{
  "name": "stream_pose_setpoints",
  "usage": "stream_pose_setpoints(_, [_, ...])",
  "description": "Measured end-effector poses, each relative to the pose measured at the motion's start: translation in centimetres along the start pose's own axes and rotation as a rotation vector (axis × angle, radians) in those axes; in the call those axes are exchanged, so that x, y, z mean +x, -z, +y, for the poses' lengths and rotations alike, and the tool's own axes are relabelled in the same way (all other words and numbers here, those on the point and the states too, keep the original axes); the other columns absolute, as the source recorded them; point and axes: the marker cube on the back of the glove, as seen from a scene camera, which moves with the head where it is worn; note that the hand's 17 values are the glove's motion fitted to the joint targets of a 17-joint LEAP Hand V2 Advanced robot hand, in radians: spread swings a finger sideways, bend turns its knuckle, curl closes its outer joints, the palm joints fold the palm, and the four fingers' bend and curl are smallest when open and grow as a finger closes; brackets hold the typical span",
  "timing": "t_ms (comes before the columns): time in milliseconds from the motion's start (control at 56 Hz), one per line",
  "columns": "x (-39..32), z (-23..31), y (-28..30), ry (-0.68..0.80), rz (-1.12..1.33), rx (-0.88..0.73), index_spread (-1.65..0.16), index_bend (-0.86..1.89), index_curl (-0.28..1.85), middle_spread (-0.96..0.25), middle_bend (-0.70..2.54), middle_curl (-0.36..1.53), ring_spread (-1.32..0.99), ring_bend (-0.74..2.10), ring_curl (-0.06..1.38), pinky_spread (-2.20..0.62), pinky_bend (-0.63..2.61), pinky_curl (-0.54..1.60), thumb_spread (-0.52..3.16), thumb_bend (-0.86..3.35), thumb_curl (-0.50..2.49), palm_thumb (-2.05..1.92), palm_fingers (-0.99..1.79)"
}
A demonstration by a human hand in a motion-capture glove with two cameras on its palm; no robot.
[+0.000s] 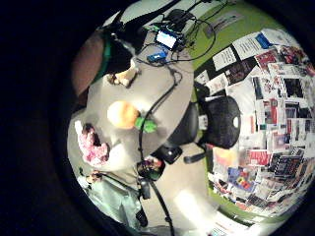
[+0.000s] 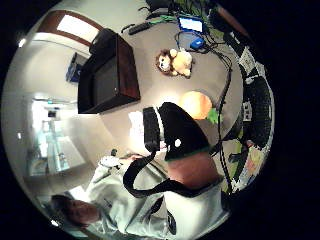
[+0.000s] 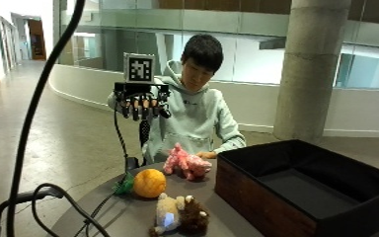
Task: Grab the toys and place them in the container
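**Hand raised, three toys waiting**

While the gloved right hand [image 3: 141, 101] hangs high above the table [image 3: 120, 212] with its fingers spread and pointing down, holding nothing, the first pick has yet to begin. Almost straight below it lies the orange plush [image 3: 149, 183], with the pink toy [image 3: 187, 163] just beyond, on the person's side, and the lion toy [image 3: 178, 215] further out toward the table's near edge. The dark container [image 3: 308, 190] stands off to the hand's left, open and with nothing seen inside. A sensible start would be dropping onto the orange plush, closing round its middle, and keeping clear of the cable [image 3: 110, 195] beside it.
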Motion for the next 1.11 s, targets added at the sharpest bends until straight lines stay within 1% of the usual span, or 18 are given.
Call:
stream_pose_setpoints(18, [0.0,0.2,0.1,0.006,-0.001,-0.017,-0.09,0.12,0.01,-0.01,0.22,0.03,-0.05,0.37,0.04,-0.01,0.48,0.09,0.46,0.03,0.01,0.03,0.50])
stream_pose_setpoints(107, [0.3,1.4,0.6,0.106,-0.005,-0.154,-0.16,0.09,0.05,-0.02,0.24,0.09,-0.09,0.46,0.12,-0.02,0.56,0.18,0.82,0.05,0.04,0.05,0.39])
stream_pose_setpoints(143, [0.3,1.5,0.7,0.119,-0.005,-0.189,-0.18,0.08,0.05,-0.02,0.25,0.10,-0.10,0.49,0.14,-0.02,0.58,0.20,0.93,0.05,0.06,0.06,0.31])
stream_pose_setpoints(268, [0.6,0.7,-0.5,0.172,0.004,-0.184,-0.22,0.09,0.07,-0.02,0.27,0.16,-0.10,0.51,0.17,-0.02,0.65,0.25,1.17,0.05,0.11,0.06,0.14])
stream_pose_setpoints(321, [0.6,0.7,-1.1,0.160,0.004,-0.186,-0.23,0.11,0.08,-0.01,0.26,0.17,-0.10,0.50,0.17,-0.02,0.69,0.26,1.23,0.05,0.12,0.06,0.07])
stream_pose_setpoints(428, [0.4,0.5,-2.6,0.125,0.001,-0.205,-0.24,0.13,0.11,-0.01,0.24,0.20,-0.09,0.49,0.17,-0.01,0.75,0.29,1.30,0.03,0.15,0.05,-0.01])
stream_pose_setpoints(518, [0.3,0.4,-4.3,0.154,-0.008,-0.211,-0.25,0.14,0.13,-0.01,0.22,0.22,-0.08,0.48,0.17,-0.01,0.76,0.30,1.33,0.02,0.18,0.05,-0.05])
stream_pose_setpoints(714, [-0.2,0.6,-8.5,0.168,-0.037,-0.277,-0.25,0.14,0.17,-0.01,0.20,0.26,-0.07,0.45,0.18,-0.01,0.77,0.31,1.36,0.00,0.21,0.05,-0.07])
stream_pose_setpoints(910, [-0.6,0.5,-11.8,0.169,-0.057,-0.301,-0.26,0.13,0.20,0.00,0.19,0.29,-0.07,0.43,0.19,0.00,0.77,0.32,1.36,-0.01,0.24,0.06,-0.08])
stream_pose_setpoints(1107, [-1.1,0.5,-14.2,0.171,-0.073,-0.295,-0.26,0.15,0.22,0.00,0.22,0.33,-0.08,0.49,0.21,0.00,0.73,0.32,1.36,-0.01,0.26,0.06,0.00])
